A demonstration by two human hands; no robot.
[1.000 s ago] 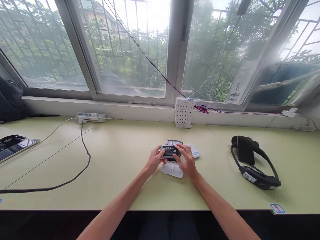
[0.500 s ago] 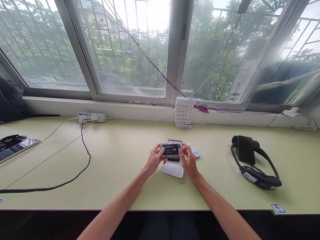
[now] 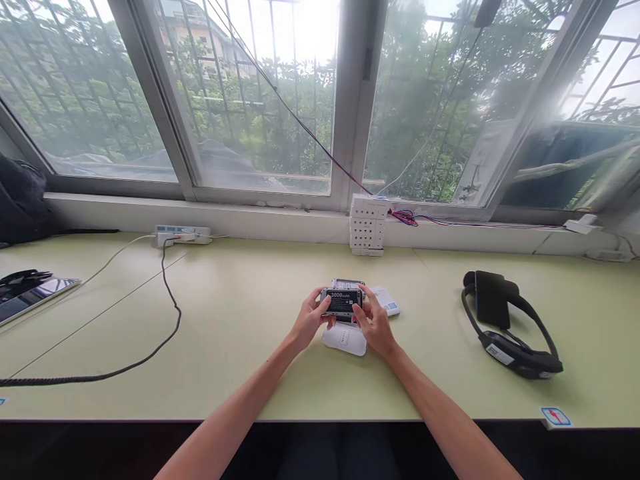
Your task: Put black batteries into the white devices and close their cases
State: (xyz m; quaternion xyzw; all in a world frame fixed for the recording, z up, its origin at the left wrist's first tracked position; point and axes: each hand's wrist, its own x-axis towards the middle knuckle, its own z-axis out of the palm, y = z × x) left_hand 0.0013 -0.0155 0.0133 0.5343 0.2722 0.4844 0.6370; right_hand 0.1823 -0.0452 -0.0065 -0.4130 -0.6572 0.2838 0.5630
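Note:
A small device with a black battery marked 3000mAh (image 3: 342,301) is held up between both hands. My left hand (image 3: 311,319) grips its left end, thumb on the front. My right hand (image 3: 374,320) holds the right end, its thumb pressed on the battery's face. Right behind it lies another similar device (image 3: 349,283), mostly hidden. A white cover (image 3: 345,339) rests on the table just below the hands. To the right of the held device is a white box-like item (image 3: 387,301), partly covered by my right hand.
On the green table (image 3: 240,320) a black headset (image 3: 520,353) with a dark phone (image 3: 493,299) sits at the right. A stack of white boxes (image 3: 367,225) stands by the window. Power strip (image 3: 183,235), cables and a tablet (image 3: 40,297) are at the left.
My right thumb has moved left and down onto the battery's face. The held device has tilted slightly and shifted a little to the right.

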